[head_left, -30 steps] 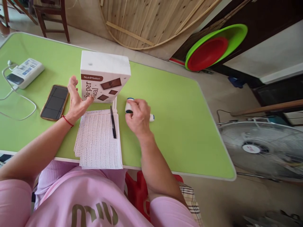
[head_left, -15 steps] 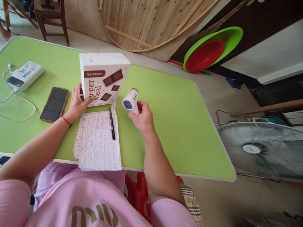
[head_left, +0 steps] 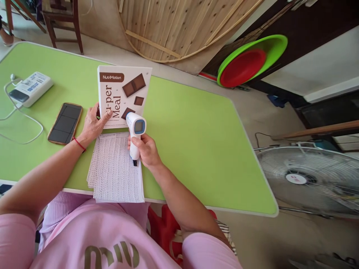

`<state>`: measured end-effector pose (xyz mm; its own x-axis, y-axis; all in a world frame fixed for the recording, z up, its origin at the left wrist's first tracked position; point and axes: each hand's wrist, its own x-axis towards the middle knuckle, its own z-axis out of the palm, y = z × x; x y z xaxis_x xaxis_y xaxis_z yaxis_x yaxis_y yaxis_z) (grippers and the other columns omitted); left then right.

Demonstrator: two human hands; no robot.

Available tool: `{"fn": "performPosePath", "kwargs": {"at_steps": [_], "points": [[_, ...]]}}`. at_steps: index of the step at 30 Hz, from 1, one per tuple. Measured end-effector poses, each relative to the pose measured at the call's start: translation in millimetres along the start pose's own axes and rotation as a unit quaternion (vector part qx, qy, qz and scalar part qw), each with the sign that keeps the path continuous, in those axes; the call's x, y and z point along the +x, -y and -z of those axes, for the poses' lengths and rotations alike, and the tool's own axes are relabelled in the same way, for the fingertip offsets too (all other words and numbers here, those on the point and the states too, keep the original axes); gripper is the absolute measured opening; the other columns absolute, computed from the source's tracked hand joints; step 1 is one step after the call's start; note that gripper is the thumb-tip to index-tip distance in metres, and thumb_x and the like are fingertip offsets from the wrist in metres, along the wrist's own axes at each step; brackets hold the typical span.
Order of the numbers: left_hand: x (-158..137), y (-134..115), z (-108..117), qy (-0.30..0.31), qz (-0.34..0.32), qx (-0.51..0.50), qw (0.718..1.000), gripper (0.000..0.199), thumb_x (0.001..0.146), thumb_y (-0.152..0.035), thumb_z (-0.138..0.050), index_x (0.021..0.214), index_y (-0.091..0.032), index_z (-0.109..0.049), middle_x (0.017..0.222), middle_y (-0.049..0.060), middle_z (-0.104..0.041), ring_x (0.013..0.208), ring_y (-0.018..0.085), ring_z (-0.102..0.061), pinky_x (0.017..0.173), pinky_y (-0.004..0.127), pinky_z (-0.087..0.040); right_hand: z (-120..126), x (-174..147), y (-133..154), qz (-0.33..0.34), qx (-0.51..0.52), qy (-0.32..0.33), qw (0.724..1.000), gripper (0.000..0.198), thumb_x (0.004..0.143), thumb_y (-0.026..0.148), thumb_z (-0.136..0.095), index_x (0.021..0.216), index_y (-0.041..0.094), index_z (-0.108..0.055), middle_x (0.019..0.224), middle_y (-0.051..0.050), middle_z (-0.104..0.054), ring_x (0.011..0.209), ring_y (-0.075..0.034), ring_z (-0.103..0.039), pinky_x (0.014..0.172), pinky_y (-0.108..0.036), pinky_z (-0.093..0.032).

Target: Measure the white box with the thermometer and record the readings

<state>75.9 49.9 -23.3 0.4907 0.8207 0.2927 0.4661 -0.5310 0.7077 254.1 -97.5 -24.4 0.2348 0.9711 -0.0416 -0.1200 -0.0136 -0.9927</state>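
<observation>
My left hand (head_left: 94,122) grips the lower left edge of a white NutriMotion box (head_left: 117,89), its thumb across the front face. The box stands upright on the green table. A white and blue infrared thermometer (head_left: 135,149) is in my right hand (head_left: 148,152), fingers wrapped round its handle. Its head overlaps the box's lower right corner in view; whether they touch I cannot tell. Beneath lie sheets of handwritten paper (head_left: 114,172). A black pen (head_left: 135,163) on them is mostly hidden behind the thermometer.
Left of my left hand lies a phone (head_left: 65,123) in a brown case. Beyond it sits a white power bank (head_left: 33,89) with a looping cable (head_left: 37,123). A standing fan (head_left: 297,179) is off the right edge of the green table (head_left: 207,149).
My right hand has moved left with the thermometer, from beside the papers to in front of the box, and turned its screen toward me. The box has tilted, its front now facing me more.
</observation>
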Motion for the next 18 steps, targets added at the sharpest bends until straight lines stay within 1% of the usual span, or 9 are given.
{"fn": "performPosePath", "kwargs": {"at_steps": [3,6,8,12,15,18], "points": [[-0.2,-3.9,1.9,-0.030,0.035,-0.001,0.999,0.055,0.103,-0.068,-0.044,0.128,-0.022,-0.061,0.116,0.012,-0.069,0.108,0.026,-0.065,0.089,0.042,-0.054,-0.9,1.9,-1.8,-0.008,0.021,0.012,1.000,0.045,0.071,0.065,-0.078,0.078,0.023,-0.063,0.070,0.002,-0.062,0.060,-0.013,-0.057,0.054,-0.030,-0.051],[0.0,-5.6,1.3,-0.029,0.036,-0.012,0.999,0.057,0.102,-0.069,-0.044,0.128,-0.021,-0.061,0.116,0.013,-0.069,0.109,0.028,-0.064,0.090,0.044,-0.054,-2.4,1.7,-1.0,-0.029,0.047,0.013,0.998,0.049,0.067,0.067,-0.083,0.075,0.022,-0.063,0.071,0.001,-0.063,0.061,-0.013,-0.057,0.054,-0.029,-0.050],[0.6,-4.4,-0.5,-0.042,0.037,-0.025,0.998,0.062,0.099,-0.075,-0.045,0.125,-0.021,-0.063,0.114,0.014,-0.070,0.106,0.030,-0.065,0.088,0.047,-0.055,-3.5,0.9,0.7,-0.041,0.057,0.007,0.998,0.051,0.064,0.067,-0.085,0.075,0.022,-0.063,0.071,0.001,-0.063,0.062,-0.013,-0.057,0.055,-0.029,-0.051],[2.2,0.4,-5.3,-0.073,0.028,-0.059,0.995,0.071,0.090,-0.086,-0.047,0.117,-0.023,-0.068,0.105,0.013,-0.072,0.101,0.034,-0.066,0.084,0.053,-0.055,-4.9,-0.9,4.7,-0.052,0.071,0.007,0.996,0.051,0.064,0.067,-0.086,0.076,0.023,-0.064,0.072,0.001,-0.064,0.065,-0.013,-0.059,0.059,-0.029,-0.051],[2.5,3.1,-7.8,-0.091,0.020,-0.079,0.993,0.067,0.089,-0.085,-0.051,0.113,-0.026,-0.070,0.100,0.011,-0.073,0.100,0.034,-0.065,0.085,0.053,-0.056,-4.7,-1.2,5.8,-0.054,0.075,0.008,0.996,0.052,0.063,0.068,-0.086,0.076,0.023,-0.064,0.072,0.002,-0.063,0.064,-0.013,-0.058,0.058,-0.029,-0.050],[2.3,4.3,-8.8,-0.101,0.012,-0.098,0.990,0.061,0.089,-0.082,-0.056,0.113,-0.027,-0.070,0.100,0.010,-0.073,0.099,0.032,-0.065,0.087,0.052,-0.056,-4.0,-0.8,5.2,-0.058,0.065,0.007,0.996,0.052,0.062,0.069,-0.086,0.077,0.024,-0.064,0.072,0.002,-0.064,0.065,-0.014,-0.058,0.059,-0.030,-0.051]]}}
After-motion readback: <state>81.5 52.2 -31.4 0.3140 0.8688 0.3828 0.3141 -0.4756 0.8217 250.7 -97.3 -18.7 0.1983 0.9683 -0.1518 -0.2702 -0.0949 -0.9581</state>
